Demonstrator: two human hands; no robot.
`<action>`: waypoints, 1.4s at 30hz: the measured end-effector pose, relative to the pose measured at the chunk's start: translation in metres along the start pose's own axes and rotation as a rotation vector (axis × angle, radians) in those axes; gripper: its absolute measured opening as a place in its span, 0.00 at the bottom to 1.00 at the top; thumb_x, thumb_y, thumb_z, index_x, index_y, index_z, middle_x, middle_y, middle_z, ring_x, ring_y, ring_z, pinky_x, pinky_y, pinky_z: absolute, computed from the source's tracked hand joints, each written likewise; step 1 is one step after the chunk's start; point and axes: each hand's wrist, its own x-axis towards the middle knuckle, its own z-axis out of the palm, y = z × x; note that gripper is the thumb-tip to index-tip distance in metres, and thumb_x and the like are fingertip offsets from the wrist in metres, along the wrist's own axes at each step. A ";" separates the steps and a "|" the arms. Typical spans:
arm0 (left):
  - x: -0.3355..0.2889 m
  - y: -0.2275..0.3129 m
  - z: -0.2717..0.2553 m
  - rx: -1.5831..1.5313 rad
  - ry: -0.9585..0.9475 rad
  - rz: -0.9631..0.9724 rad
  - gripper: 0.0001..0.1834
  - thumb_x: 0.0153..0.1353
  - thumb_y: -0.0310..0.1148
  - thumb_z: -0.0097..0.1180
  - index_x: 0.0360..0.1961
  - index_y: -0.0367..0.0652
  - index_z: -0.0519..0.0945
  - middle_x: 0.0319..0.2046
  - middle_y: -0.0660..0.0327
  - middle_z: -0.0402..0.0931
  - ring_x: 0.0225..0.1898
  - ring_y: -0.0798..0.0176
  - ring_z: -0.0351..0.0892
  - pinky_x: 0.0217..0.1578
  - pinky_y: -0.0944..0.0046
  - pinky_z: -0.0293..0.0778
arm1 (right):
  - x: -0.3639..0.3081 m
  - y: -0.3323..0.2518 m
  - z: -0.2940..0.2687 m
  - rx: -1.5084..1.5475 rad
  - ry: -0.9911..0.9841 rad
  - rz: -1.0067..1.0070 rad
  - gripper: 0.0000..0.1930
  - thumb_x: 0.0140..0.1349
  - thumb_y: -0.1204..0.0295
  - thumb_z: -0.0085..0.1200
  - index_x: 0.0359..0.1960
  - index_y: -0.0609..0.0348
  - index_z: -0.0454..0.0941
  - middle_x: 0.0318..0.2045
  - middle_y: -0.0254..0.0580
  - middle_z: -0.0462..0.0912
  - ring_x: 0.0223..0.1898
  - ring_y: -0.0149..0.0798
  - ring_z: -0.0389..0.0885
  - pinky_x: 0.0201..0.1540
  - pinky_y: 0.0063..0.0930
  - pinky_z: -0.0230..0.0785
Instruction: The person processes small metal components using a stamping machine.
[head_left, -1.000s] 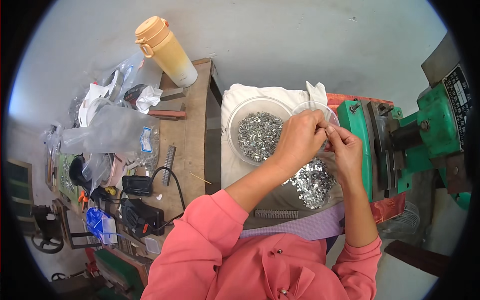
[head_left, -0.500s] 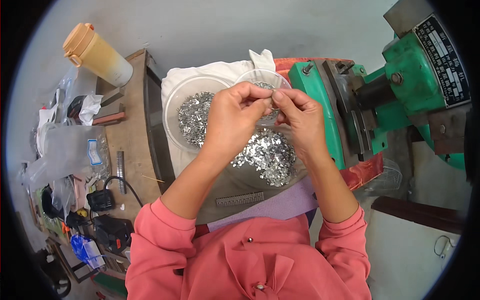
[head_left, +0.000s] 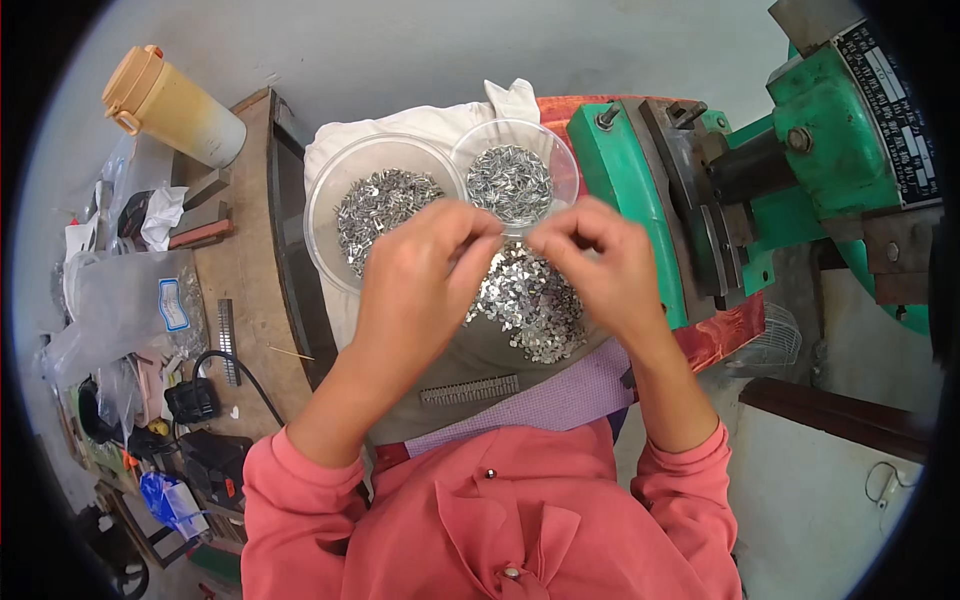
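My left hand (head_left: pixel 412 275) is raised over the near side of a large clear tub (head_left: pixel 322 215), thumb and fingertips pinched together. Level with it, my right hand (head_left: pixel 605 262) is also pinched, a short gap from the left. Whatever either pinch holds is hidden or too small to name. Small silvery metal pieces (head_left: pixel 385 200) fill part of the large tub. A smaller clear tub (head_left: pixel 570 170) behind the hands holds similar metal pieces (head_left: pixel 510 185). Below and between my hands lies a loose heap of shiny flat metal bits (head_left: pixel 537 315) on grey cloth.
A green press machine (head_left: pixel 640 210) stands close on the right. A toothed metal strip (head_left: pixel 470 389) lies near me, beside a purple mat (head_left: pixel 535 405). On the left, a wooden table (head_left: pixel 250 230) carries a yellow-and-white bottle (head_left: pixel 180 110), plastic bags (head_left: pixel 125 300) and a black cable (head_left: pixel 250 367).
My hands were touching at the fingertips over the smaller tub; they have drawn apart and come nearer to me. The smaller tub's contents now show more fully. The whole view has shifted slightly.
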 end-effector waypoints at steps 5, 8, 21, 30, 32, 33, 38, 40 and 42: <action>-0.049 -0.001 -0.020 0.139 -0.016 -0.042 0.04 0.57 0.20 0.62 0.34 0.36 0.80 0.29 0.55 0.79 0.29 0.57 0.81 0.31 0.62 0.75 | -0.045 0.020 0.007 -0.464 -0.200 -0.405 0.05 0.52 0.73 0.67 0.29 0.56 0.84 0.27 0.38 0.78 0.34 0.45 0.75 0.38 0.37 0.68; -0.074 -0.002 -0.026 0.101 -0.022 -0.167 0.05 0.57 0.19 0.61 0.35 0.36 0.80 0.29 0.56 0.79 0.28 0.60 0.80 0.31 0.64 0.74 | -0.061 0.032 0.021 -0.619 -0.247 -0.493 0.07 0.50 0.72 0.68 0.30 0.52 0.82 0.31 0.34 0.77 0.36 0.44 0.74 0.40 0.37 0.67; -0.113 -0.012 -0.031 0.039 -0.070 -0.385 0.04 0.57 0.19 0.60 0.35 0.35 0.80 0.30 0.57 0.78 0.28 0.64 0.79 0.31 0.67 0.74 | -0.074 0.028 0.015 -0.690 -0.212 -0.430 0.07 0.48 0.70 0.70 0.29 0.47 0.85 0.38 0.25 0.78 0.48 0.42 0.70 0.54 0.41 0.55; -0.113 -0.015 -0.028 0.032 -0.081 -0.373 0.04 0.57 0.19 0.60 0.35 0.35 0.80 0.30 0.57 0.78 0.28 0.63 0.80 0.32 0.66 0.74 | -0.082 0.025 0.015 -0.823 -0.233 -0.532 0.07 0.47 0.69 0.69 0.28 0.45 0.85 0.38 0.22 0.78 0.49 0.39 0.70 0.54 0.40 0.53; -0.114 -0.015 -0.028 0.025 -0.080 -0.371 0.04 0.57 0.19 0.60 0.35 0.35 0.80 0.30 0.57 0.78 0.28 0.63 0.80 0.32 0.66 0.74 | -0.082 0.027 0.017 -0.858 -0.248 -0.547 0.07 0.46 0.68 0.69 0.28 0.43 0.85 0.38 0.22 0.78 0.48 0.40 0.70 0.54 0.40 0.52; -0.114 -0.015 -0.029 0.023 -0.085 -0.387 0.05 0.57 0.19 0.59 0.35 0.35 0.80 0.30 0.57 0.78 0.28 0.63 0.80 0.32 0.66 0.74 | -0.082 0.028 0.017 -0.806 -0.220 -0.499 0.06 0.47 0.68 0.69 0.28 0.44 0.85 0.38 0.22 0.79 0.48 0.40 0.70 0.54 0.40 0.52; -0.117 -0.019 -0.034 0.044 -0.088 -0.433 0.04 0.58 0.20 0.59 0.35 0.34 0.80 0.30 0.59 0.78 0.30 0.67 0.77 0.35 0.69 0.73 | -0.081 0.025 0.009 -0.671 -0.212 -0.357 0.04 0.50 0.67 0.69 0.28 0.46 0.86 0.38 0.23 0.79 0.49 0.40 0.70 0.57 0.40 0.49; -0.119 -0.021 -0.035 0.044 -0.091 -0.444 0.04 0.58 0.20 0.59 0.35 0.34 0.80 0.30 0.59 0.78 0.30 0.67 0.77 0.35 0.69 0.73 | -0.082 0.023 0.008 -0.599 -0.272 -0.255 0.04 0.52 0.66 0.68 0.28 0.48 0.87 0.38 0.25 0.80 0.51 0.41 0.69 0.58 0.41 0.49; -0.121 -0.022 -0.035 0.050 -0.091 -0.441 0.04 0.58 0.19 0.59 0.35 0.34 0.80 0.30 0.59 0.78 0.30 0.67 0.77 0.34 0.69 0.73 | -0.084 0.022 0.008 -0.604 -0.296 -0.249 0.04 0.52 0.66 0.68 0.28 0.49 0.87 0.39 0.25 0.80 0.51 0.42 0.68 0.58 0.41 0.49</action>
